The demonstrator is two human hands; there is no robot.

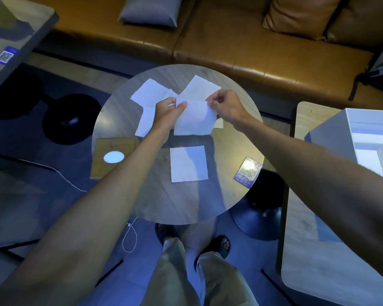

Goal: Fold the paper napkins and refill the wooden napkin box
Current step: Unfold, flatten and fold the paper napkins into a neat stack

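Nearest me lies a folded square white paper napkin (188, 163) on the round grey worktop (181, 202). My left hand (168, 111) and right hand (227, 104) each pinch a top corner of an unfolded white napkin (196, 118); I should match corners squarely before creasing.

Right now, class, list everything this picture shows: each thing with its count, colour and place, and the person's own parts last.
held napkin: one, white, lifted over the table's middle, pinched at its top corners
flat napkin: one, white, near side of table
loose napkins: several, white, overlapping at far side
round table: one, grey wood-grain, centre
wooden napkin box: one, tan, round opening, table's left edge
QR card: one, blue, right edge
sofa: one, brown leather, behind
cushions: one grey, one brown
cable: one, white, floor
left hand: grips napkin
right hand: grips napkin
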